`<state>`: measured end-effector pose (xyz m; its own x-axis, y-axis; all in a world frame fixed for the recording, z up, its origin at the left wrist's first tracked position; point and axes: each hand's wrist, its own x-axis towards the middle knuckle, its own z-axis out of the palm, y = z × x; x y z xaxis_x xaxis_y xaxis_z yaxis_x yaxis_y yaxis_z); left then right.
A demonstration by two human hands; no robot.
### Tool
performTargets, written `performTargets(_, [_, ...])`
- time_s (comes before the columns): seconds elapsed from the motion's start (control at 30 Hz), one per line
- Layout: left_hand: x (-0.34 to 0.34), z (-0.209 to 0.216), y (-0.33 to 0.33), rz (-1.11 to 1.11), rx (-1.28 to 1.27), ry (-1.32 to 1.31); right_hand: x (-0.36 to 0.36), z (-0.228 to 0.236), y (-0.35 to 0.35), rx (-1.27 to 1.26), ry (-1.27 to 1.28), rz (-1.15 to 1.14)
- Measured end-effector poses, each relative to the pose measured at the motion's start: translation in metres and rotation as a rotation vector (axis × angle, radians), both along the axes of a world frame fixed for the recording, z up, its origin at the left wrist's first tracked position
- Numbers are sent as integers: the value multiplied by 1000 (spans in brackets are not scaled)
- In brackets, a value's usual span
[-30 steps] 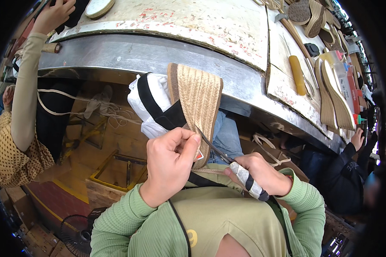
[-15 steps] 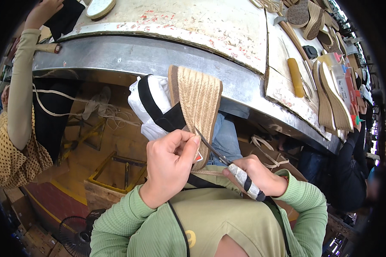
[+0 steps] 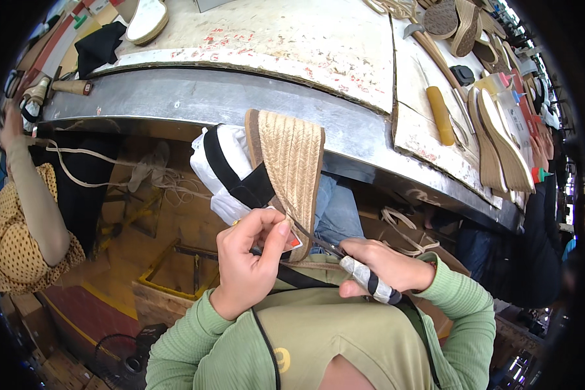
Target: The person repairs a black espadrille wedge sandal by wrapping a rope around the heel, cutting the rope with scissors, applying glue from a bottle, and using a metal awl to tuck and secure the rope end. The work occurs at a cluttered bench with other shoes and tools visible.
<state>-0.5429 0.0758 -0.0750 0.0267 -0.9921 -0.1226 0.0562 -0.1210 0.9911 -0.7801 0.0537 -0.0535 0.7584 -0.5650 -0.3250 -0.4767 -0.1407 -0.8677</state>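
Observation:
A wedge sandal (image 3: 296, 153) with a braided tan rope wedge stands sole outward between me and the bench. Black straps (image 3: 257, 185) cross its upper, and white wrapping (image 3: 231, 146) fills it. My left hand (image 3: 250, 260) pinches thumb and forefinger at the wedge's lower edge; whatever is between the tips is too small to name. In my right hand (image 3: 393, 263) is a slim dark-metal tool (image 3: 369, 281), its handle wrapped in white and black tape. Its narrow tip lies against the braid, close to my left fingertips. A small white and red tag (image 3: 295, 243) shows beside my left thumb.
A metal-edged bench (image 3: 195, 97) runs across ahead. On it lie a yellow cylinder (image 3: 441, 116), a hammer (image 3: 429, 45), wedge soles (image 3: 500, 143) and a white-topped sole (image 3: 147, 23). A co-worker's arm (image 3: 36, 195) is at left, with loose cord (image 3: 91, 156) nearby.
The sandal and my left hand have shifted slightly left and down. My right thumb has moved lower along the tool's handle. The co-worker's raised hand at left has come down.

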Motion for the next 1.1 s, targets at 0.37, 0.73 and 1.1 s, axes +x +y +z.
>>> performTargets(0.37, [8,-2,11,-52,-36,115,-23,34,-33,109,-186,-465])
performTargets(0.73, [16,5,22,5,-69,204,-35,1,-196,-724,258,-897])
performTargets(1.1, [21,42,26,-32,-52,348,15,37,-42,71,-361,-411])
